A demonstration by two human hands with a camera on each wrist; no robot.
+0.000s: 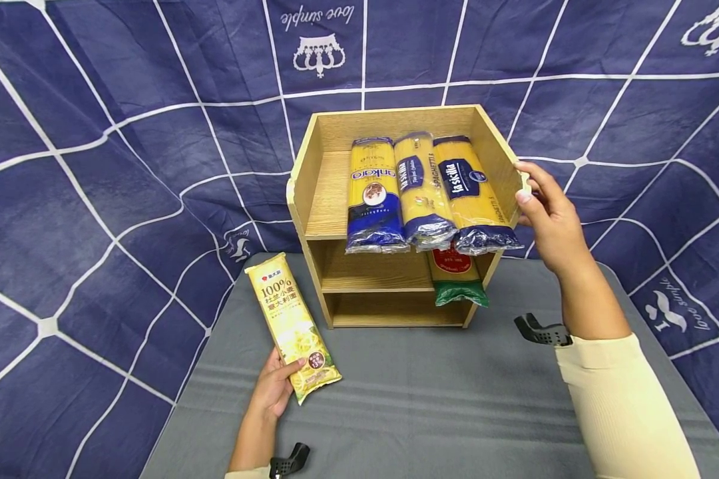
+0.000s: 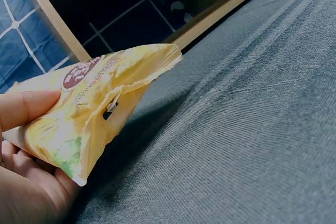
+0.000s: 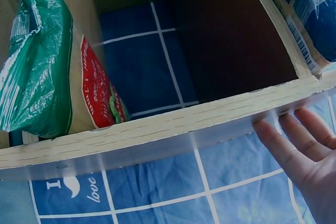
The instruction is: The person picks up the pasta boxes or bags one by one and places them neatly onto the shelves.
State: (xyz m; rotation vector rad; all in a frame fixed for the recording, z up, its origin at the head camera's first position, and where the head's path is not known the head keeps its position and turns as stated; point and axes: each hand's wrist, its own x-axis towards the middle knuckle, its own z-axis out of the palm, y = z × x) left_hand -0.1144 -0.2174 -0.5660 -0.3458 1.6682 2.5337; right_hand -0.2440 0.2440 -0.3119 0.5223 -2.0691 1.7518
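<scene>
My left hand (image 1: 273,389) holds a yellow bag of pasta (image 1: 290,326) by its lower end, thumb on the printed front and fingers beneath. The bag slants up and left beside a small wooden shelf (image 1: 389,291); its crimped end (image 2: 131,87) faces the left wrist camera. At the shelf's right side panel, my right hand (image 1: 551,219) grips the front edge between thumb and fingers, the fingertips (image 3: 262,127) against the outer face. On the top level lie a blue-and-yellow spaghetti pack (image 1: 374,193), a middle spaghetti pack (image 1: 422,189) and a right-hand spaghetti pack (image 1: 470,193).
A green-ended spaghetti pack (image 1: 458,276) lies at the right of the middle level, its end jutting past the front. The bottom level (image 1: 395,316) is below it. Grey cloth (image 1: 395,392) covers the table, and a blue white-lined curtain (image 1: 228,66) surrounds it.
</scene>
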